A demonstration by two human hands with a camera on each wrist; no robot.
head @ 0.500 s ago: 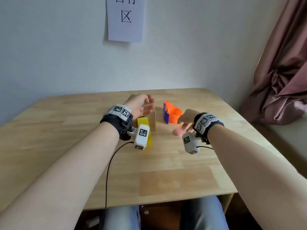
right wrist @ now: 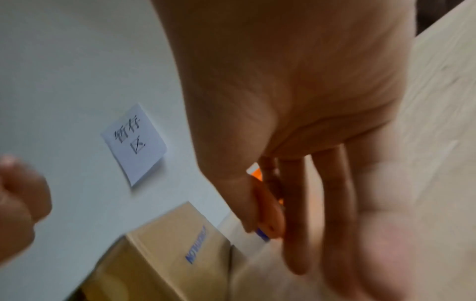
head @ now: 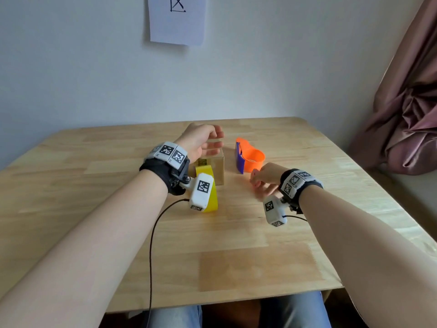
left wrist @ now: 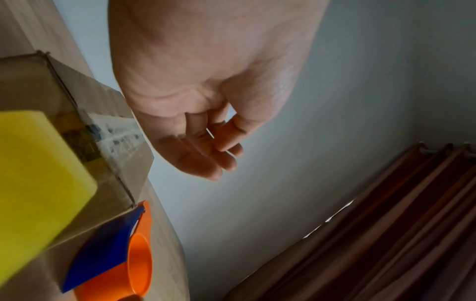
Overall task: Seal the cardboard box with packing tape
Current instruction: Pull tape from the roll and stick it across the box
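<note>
A small cardboard box (head: 218, 170) stands mid-table with a clear taped strip on top (left wrist: 115, 130). A yellow tape roll (head: 211, 185) leans at its near side. My left hand (head: 204, 142) hovers just above the box with relaxed fingers (left wrist: 206, 160), holding nothing. Right of the box lies an orange tape dispenser (head: 254, 159) with a blue end (left wrist: 103, 250). My right hand (head: 261, 182) is at its near side with straight fingers (right wrist: 316, 213). The dispenser (right wrist: 270, 215) shows between thumb and fingers, blurred, and I see no grip on it.
The wooden table (head: 94, 185) meets a white wall bearing a paper sign (head: 177, 20). A pink curtain (head: 406, 119) hangs at the right. A black cable (head: 151, 245) runs from my left wrist over the near table edge.
My right hand has shifted slightly left, closer to the dispenser's near side. My left hand has risen a little over the box. Nothing has been picked up.
</note>
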